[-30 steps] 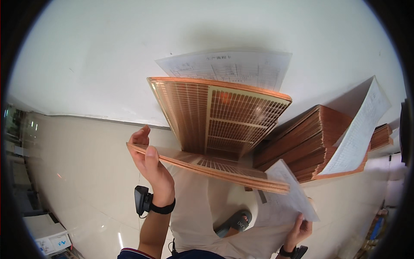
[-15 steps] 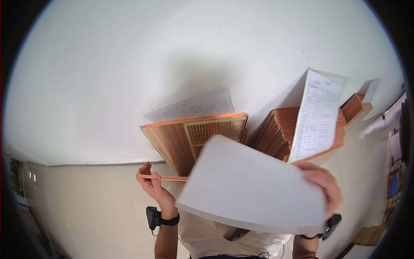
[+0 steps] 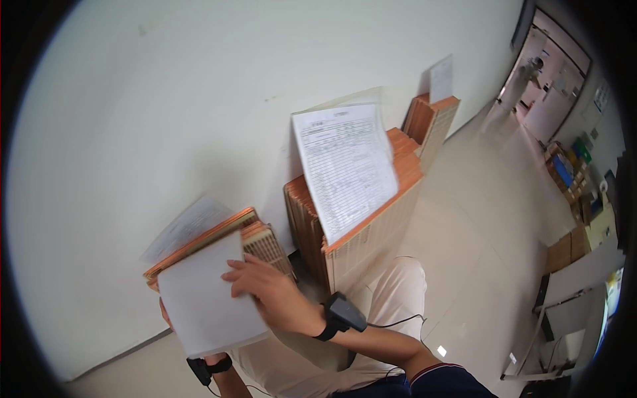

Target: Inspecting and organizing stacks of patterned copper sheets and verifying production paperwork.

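At lower left, close before the near stack (image 3: 271,249), has a white sheet (image 3: 206,298) tilted, plain face to view. Lays the right hand (image 3: 265,288) across its upper right edge, with fingers loosely spread and slightly bent; cannot tell whether pinching, with the thumb out of clear view. Shows little of the left hand (image 3: 164,314), only fingers past the sheet's left edge; cannot tell whether grasping, clenched or released. Wears a black device (image 3: 345,312) on the right wrist, with a thin cable (image 3: 398,325) trailing from it, and a second device (image 3: 199,371) on the left wrist. Covers part of the near stack with the sheet. Between that stack and the wall (image 3: 166,113), another paper (image 3: 189,229). Right of it, upright on the floor (image 3: 464,265), a larger middle stack (image 3: 375,232) of coppery panels, with a printed form (image 3: 345,162) leaning across its top. Farther along the wall, a small far stack (image 3: 438,129), topped by an upright slip (image 3: 441,78). Toward the right edge, cardboard boxes (image 3: 569,249); beyond, at a doorway (image 3: 557,73), a person (image 3: 527,79) in the distance.
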`<state>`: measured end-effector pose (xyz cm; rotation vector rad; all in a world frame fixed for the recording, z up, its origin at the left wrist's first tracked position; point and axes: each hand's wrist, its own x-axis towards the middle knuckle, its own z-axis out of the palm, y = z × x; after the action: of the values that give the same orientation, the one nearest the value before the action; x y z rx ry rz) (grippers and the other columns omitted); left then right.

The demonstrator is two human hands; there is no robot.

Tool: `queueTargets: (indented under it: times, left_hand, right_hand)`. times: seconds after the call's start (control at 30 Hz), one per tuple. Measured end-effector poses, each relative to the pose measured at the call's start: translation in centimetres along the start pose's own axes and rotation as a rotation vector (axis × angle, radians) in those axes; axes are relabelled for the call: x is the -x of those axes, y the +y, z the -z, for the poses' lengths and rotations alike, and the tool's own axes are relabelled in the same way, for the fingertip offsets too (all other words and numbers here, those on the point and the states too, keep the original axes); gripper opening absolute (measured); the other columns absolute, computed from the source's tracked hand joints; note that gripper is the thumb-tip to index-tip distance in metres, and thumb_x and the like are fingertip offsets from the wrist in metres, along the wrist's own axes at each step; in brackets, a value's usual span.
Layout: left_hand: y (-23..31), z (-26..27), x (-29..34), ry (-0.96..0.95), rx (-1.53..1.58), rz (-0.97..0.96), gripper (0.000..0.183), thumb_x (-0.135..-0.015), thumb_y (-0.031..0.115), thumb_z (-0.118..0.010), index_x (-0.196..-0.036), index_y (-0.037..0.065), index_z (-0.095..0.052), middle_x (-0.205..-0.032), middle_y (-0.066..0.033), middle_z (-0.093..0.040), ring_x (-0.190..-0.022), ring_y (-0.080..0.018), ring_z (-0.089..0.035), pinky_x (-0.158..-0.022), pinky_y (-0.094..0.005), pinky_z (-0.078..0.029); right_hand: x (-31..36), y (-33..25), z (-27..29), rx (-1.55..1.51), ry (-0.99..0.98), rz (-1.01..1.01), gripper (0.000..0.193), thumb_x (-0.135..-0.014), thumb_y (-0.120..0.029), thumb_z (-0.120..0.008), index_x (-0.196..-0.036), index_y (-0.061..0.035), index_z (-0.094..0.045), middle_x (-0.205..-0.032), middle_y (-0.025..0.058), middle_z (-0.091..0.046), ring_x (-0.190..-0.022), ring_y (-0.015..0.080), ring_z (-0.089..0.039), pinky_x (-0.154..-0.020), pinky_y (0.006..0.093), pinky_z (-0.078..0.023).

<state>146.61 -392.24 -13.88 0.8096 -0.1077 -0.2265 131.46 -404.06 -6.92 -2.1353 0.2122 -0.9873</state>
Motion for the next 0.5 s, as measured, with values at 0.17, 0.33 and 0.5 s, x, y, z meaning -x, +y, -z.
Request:
queueTargets:
  times: [0.17,0.33,0.5]
  left_hand:
    - [-1.6,6.6,0.5,-0.211,-0.055,0.259,0.042,-0.097,0.041,-0.035,-0.119,0.007,-0.048,-0.099,-0.0059,-0.060,-0.082,-0.0162,-0.060,-0.061,-0.0260,-0.049]
    - [-1.4,8.5,5.2,-0.075,-0.329,0.511,0.040,-0.096,0.039,-0.039,-0.113,0.006,-0.055,-0.085,-0.0042,-0.065,-0.073,-0.0193,-0.064,-0.054,-0.0240,-0.046]
    - [-0.6,8.6,7.6,-0.067,-0.500,0.590,0.036,-0.095,0.034,-0.043,-0.110,0.004,-0.055,-0.081,-0.0079,-0.066,-0.073,-0.0215,-0.066,-0.053,-0.0261,-0.048]
  right_hand:
    - [5.4,1.1,0.0,0.245,-0.108,0.066,0.038,-0.071,0.005,-0.060,-0.108,-0.0043,-0.060,-0.132,0.0119,-0.050,-0.130,0.0299,-0.040,-0.111,0.0467,-0.027]
    - [12.7,1.5,2.5,0.186,-0.195,-0.015,0.035,-0.074,-0.004,-0.062,-0.109,-0.0033,-0.059,-0.138,0.0120,-0.044,-0.132,0.0283,-0.037,-0.108,0.0413,-0.035]
    - [19.5,2.5,9.6,0.372,0.079,-0.330,0.019,-0.076,0.002,-0.063,-0.094,-0.0030,-0.066,-0.109,0.0121,-0.065,-0.109,0.0289,-0.059,-0.091,0.0381,-0.048]
